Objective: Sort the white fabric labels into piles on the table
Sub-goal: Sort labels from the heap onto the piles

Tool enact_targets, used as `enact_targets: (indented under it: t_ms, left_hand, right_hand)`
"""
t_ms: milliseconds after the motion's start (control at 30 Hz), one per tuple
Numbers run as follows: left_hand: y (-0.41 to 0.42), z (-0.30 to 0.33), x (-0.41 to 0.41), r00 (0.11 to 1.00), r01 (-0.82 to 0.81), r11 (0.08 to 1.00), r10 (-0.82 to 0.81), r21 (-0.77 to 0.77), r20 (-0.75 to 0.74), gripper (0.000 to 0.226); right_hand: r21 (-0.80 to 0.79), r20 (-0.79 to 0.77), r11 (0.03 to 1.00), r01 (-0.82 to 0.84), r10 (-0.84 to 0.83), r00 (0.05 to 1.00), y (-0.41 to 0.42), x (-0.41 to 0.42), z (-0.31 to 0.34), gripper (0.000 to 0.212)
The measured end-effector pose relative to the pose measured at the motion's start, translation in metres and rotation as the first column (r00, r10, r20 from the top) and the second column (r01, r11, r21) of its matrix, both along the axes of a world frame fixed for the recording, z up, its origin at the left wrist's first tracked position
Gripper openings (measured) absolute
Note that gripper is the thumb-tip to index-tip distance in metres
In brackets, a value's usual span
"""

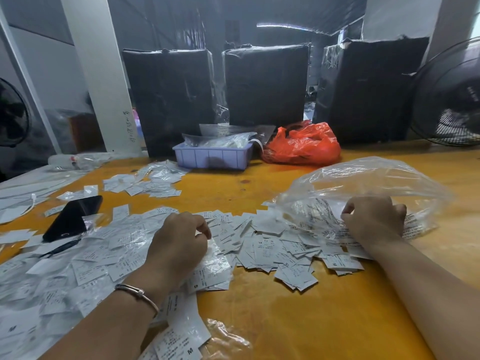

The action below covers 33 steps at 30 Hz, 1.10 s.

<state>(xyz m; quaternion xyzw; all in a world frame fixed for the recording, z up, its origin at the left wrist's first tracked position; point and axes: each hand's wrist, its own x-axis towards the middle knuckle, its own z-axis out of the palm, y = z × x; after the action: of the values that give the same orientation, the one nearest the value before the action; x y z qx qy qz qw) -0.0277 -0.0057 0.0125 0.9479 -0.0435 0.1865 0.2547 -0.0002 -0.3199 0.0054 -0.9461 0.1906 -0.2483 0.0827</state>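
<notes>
Gripping the crumpled edge of a clear plastic bag point(363, 188), the right hand point(374, 219) had its fingers curled into the film, with printed labels showing through beneath it. The left hand point(179, 242) lay on the heap with fingers curled; whether it pinched a label I could not tell. White fabric labels point(275, 245) lay in a loose mound between the hands and spread under and beyond the left forearm on the table point(298, 320). The step looked like emptying the bag, sorting barely begun. Next would call for drawing single labels out by their size letters.
</notes>
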Motion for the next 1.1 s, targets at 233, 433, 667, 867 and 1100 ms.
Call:
enact_targets:
  t_ms: [233, 433, 667, 867, 1100]
  left_hand:
    - [-0.003, -0.001, 0.0, 0.998, 0.066, 0.997, -0.065, -0.042, 0.019, 0.024]
    - [-0.004, -0.001, -0.002, 0.995, 0.089, 0.995, -0.088, -0.048, 0.037, 0.026]
    - [-0.005, -0.003, 0.0, 0.993, 0.109, 0.992, -0.106, -0.059, 0.055, 0.024]
    - [-0.004, -0.006, 0.002, 0.982, 0.186, 0.982, -0.186, -0.023, 0.03, 0.014]
    - [-0.023, -0.009, -0.002, 0.85, 0.525, 0.832, -0.504, 0.179, -0.151, 0.049]
  right_hand:
    - [0.14, 0.377, 0.981, -0.135, 0.073, 0.923, 0.001, 0.0, 0.006, 0.009]
    - [0.06, -0.119, 0.998, -0.028, 0.035, 0.992, -0.004, 0.003, 0.001, 0.013]
    - [0.404, 0.217, 0.909, -0.102, 0.013, 0.976, -0.004, 0.001, 0.002, 0.024]
    - [0.334, 0.193, 0.925, -0.182, 0.122, 0.974, -0.001, 0.0, 0.005, 0.007]
    - [0.212, 0.266, 0.957, -0.199, 0.14, 0.954, 0.012, -0.011, 0.015, 0.023]
